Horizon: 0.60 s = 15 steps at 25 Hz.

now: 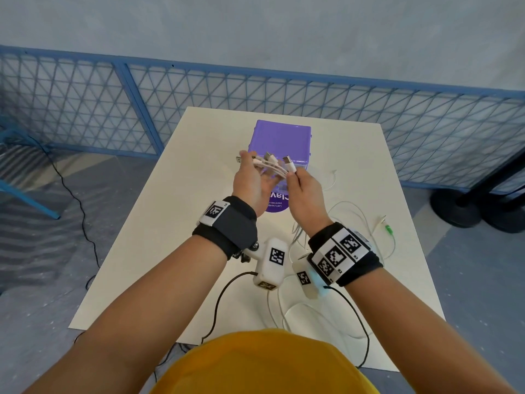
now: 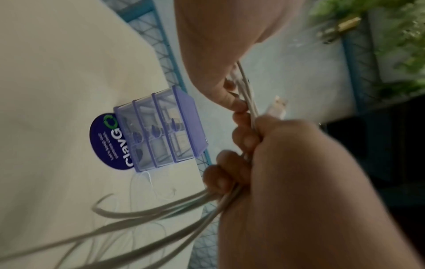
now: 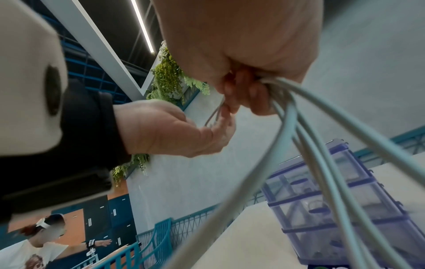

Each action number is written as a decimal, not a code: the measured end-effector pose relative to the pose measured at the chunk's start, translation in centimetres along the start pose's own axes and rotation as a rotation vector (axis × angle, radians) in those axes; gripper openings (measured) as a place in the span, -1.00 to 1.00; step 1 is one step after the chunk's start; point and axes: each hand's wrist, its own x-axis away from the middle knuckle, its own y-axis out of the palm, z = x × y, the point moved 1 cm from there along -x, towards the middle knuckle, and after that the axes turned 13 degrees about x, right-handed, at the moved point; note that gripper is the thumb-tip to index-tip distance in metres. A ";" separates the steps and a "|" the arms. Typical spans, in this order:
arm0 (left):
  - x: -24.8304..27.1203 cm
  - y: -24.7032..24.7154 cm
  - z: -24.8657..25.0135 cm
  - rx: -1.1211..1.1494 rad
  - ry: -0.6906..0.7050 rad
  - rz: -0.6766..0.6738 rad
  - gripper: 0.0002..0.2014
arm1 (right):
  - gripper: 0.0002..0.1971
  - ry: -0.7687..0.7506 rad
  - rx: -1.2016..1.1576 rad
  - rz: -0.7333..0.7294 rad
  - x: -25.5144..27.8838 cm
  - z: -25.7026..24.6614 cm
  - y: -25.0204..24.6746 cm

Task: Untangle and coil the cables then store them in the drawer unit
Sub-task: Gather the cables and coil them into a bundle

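Observation:
Both hands are raised in front of the purple drawer unit (image 1: pixel 279 137) (image 2: pixel 161 131) (image 3: pixel 345 200), whose clear drawers are closed. My left hand (image 1: pixel 257 173) (image 2: pixel 214 54) (image 3: pixel 165 131) lies palm up and holds a bundle of white cables (image 1: pixel 270 166) (image 2: pixel 161 209) (image 3: pixel 310 145), thumb pressing them down, their USB ends fanned out past the fingers. My right hand (image 1: pixel 294 177) (image 2: pixel 299 182) (image 3: pixel 241 45) grips the same bundle just beside it, fingers curled round the strands. One white USB connector (image 1: pixel 289 164) (image 2: pixel 277 107) sticks up from it. The strands hang in loops towards the table.
The white table (image 1: pixel 199 223) carries a thin white cable with a green plug (image 1: pixel 387 230) at the right and loose white cable (image 1: pixel 312 314) near the front edge. A purple round sticker (image 1: pixel 277 204) lies before the unit. A blue mesh fence (image 1: pixel 85 103) runs behind.

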 end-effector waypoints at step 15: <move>-0.8 0.6 0.9 0.122 -0.021 -0.041 -0.85 | -0.74 -0.084 0.105 0.054 0.5 0.7 -0.5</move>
